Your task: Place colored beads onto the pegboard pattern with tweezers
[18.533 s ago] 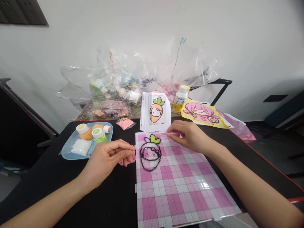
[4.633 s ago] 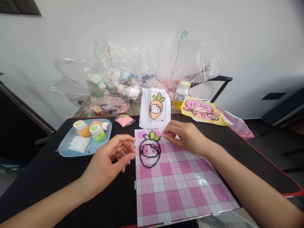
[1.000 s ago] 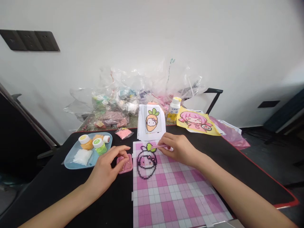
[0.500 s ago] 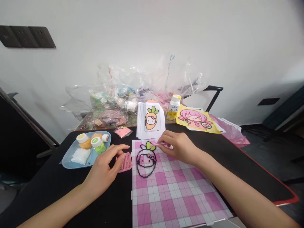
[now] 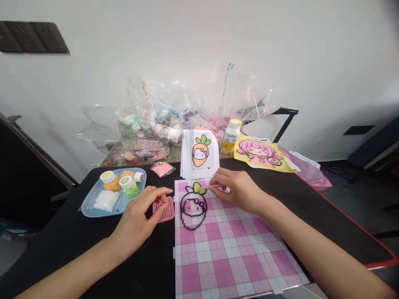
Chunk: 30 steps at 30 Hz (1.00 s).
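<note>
A smooth blue plastic tray (image 5: pixel 88 205) sits left. The left hand (image 5: pixel 140 214) curls loosely at a ribbed pink dish (image 5: pixel 170 208) (its grip cannot be told). Just beside, a pink-checked board (image 5: pixel 224 245) stretches open below its black beaded outline (image 5: pixel 193 229). Slim pink tweezers (image 5: pixel 206 186), nearly level, point left at green beads (image 5: pixel 196 187), pinched by the right hand (image 5: pixel 235 189).

open passage over near checkered board (image 5: pixel 230 265) between forearms (image 5: pixel 311 249), propped papers (image 5: pixel 201 154) blocking behind, blue tray (image 5: pixel 89 203) obstructing beyond left hand (image 5: pixel 144 212)

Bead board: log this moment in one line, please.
right hand: pink tweezers at green leaves | left hand: at pink tray, contact unclear | black outline: lower part unfilled
</note>
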Available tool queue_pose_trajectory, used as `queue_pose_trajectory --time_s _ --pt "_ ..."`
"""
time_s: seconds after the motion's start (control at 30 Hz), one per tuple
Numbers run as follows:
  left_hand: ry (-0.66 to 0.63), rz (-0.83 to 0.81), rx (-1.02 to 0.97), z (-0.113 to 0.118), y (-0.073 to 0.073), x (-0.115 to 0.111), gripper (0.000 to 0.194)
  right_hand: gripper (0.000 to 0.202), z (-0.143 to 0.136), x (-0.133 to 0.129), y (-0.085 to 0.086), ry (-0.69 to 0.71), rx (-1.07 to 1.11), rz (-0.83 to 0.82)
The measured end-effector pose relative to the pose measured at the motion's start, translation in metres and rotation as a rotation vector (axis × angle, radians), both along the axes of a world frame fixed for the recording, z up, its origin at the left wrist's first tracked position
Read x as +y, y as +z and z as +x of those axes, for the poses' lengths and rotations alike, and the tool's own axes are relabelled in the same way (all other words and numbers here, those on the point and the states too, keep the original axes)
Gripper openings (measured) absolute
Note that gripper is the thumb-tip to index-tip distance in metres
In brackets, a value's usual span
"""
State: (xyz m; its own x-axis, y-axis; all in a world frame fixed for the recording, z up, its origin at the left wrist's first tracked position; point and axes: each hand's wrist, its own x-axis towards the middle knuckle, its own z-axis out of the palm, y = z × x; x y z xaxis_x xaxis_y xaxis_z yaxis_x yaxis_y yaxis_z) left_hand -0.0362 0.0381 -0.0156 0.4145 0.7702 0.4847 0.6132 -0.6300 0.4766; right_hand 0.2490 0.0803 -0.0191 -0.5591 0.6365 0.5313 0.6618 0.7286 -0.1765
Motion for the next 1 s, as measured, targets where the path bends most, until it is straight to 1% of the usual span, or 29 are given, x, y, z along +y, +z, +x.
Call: queue_pose_trajectory --time_s 0.33,0.57,0.77,1.0 --pt "0.018 0.019 0.014 0.0006 -0.0004 -0.0017 0.022 0.015 0.0005 0.0012 -0.0008 0.008 0.000 0.001" --pt "-0.004 0.054 0.013 -0.0009 0.0017 -0.0042 0.022 0.014 0.0002 0.0001 0.0005 0.004 -0.001 0.005" --pt "-0.056 0.069 0.030 -0.0020 -0.0010 -0.0003 0.026 0.016 -0.0005 -0.0015 0.0018 -0.010 -0.002 0.031" --pt "-0.035 0.085 0.047 -0.0019 -0.0016 -0.0003 0.027 0.017 0.0003 -0.0014 0.0025 -0.025 0.014 0.069"
